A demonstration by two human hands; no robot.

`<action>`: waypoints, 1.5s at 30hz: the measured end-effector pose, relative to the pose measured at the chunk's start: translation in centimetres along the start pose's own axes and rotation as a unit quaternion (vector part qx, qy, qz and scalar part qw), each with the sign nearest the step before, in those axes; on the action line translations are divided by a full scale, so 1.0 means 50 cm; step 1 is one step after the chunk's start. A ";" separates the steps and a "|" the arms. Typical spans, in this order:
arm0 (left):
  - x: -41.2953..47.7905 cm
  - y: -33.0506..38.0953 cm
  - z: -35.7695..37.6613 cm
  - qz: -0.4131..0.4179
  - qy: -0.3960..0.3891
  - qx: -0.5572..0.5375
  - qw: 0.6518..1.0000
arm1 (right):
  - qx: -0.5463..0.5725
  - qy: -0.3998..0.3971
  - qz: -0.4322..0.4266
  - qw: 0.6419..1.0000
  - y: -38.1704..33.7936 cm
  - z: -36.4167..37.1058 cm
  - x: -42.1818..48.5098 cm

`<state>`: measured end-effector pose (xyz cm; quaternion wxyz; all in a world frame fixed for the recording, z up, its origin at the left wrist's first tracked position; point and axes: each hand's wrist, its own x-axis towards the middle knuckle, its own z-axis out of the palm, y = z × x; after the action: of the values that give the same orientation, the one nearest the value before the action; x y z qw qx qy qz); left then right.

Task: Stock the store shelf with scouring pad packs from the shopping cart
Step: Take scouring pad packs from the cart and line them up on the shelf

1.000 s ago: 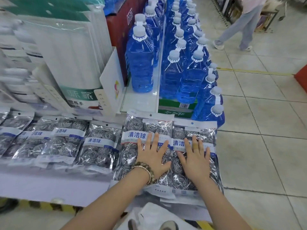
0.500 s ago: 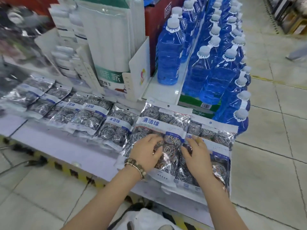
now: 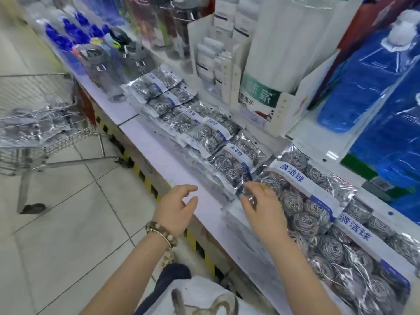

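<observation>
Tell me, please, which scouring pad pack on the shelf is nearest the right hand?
The scouring pad pack directly under the right hand: its fingers lie on that pack's left corner, while the rest lie off to either side.

Bare strip of shelf [image 3: 163, 155] runs along the front edge, open from the left hand [image 3: 177, 210] out to the far end. Scouring pad packs [image 3: 218, 137] overlap in a row behind it and fill the back half; at right they reach nearly to the front edge. White display boxes [image 3: 279, 114] stand just behind the packs. Blue bottles [image 3: 375, 98] wall off the right. Flasks [image 3: 106, 64] crowd the far end. Shopping cart [image 3: 45, 133] sits left, near the shelf, basket top open. Floor [image 3: 68, 223] between cart and shelf is passable.
</observation>
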<state>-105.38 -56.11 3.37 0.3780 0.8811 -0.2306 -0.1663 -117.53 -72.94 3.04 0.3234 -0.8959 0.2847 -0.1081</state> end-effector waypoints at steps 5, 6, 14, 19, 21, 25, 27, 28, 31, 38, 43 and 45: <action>0.013 -0.109 -0.109 -0.078 0.053 -0.065 0.993 | -0.001 -0.073 -0.064 0.995 -0.119 0.121 0.072; 0.016 -0.135 -0.134 -0.088 0.065 -0.073 0.991 | -0.004 -0.084 -0.072 0.994 -0.146 0.151 0.086; 0.040 -0.405 -0.364 -0.184 0.115 -0.056 0.975 | -0.045 -0.174 -0.142 0.973 -0.370 0.399 0.181; 0.041 -0.541 -0.473 -0.254 0.131 -0.030 0.958 | -0.083 -0.237 -0.161 0.954 -0.483 0.530 0.229; 0.043 -0.582 -0.504 -0.274 0.140 -0.037 0.951 | -0.085 -0.261 -0.166 0.947 -0.523 0.566 0.245; 0.071 -0.650 -0.554 -0.309 0.168 -0.072 0.933 | -0.092 -0.282 -0.188 0.936 -0.581 0.634 0.296; 0.098 -0.679 -0.579 -0.318 0.178 -0.078 0.928 | -0.087 -0.297 -0.187 0.933 -0.603 0.665 0.332; 0.116 -0.693 -0.594 -0.322 0.181 -0.080 0.926 | -0.087 -0.300 -0.186 0.932 -0.614 0.682 0.353; 0.184 -0.735 -0.643 -0.331 0.190 -0.081 0.921 | -0.084 -0.306 -0.175 0.932 -0.650 0.731 0.427; 0.410 -0.821 -0.797 -0.343 0.209 -0.072 0.913 | -0.079 -0.327 -0.166 0.927 -0.787 0.862 0.670; 0.578 -0.865 -0.920 -0.340 0.229 -0.059 0.910 | -0.078 -0.336 -0.220 0.912 -0.947 0.960 0.854; 0.629 -0.885 -0.960 -0.338 0.233 -0.053 0.910 | -0.072 -0.335 -0.237 0.909 -1.004 0.999 0.911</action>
<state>-44.16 -17.67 -1.60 0.3879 0.8989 0.1847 -0.0860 -39.44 -41.95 -2.66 0.2990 -0.9415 -0.0540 0.1457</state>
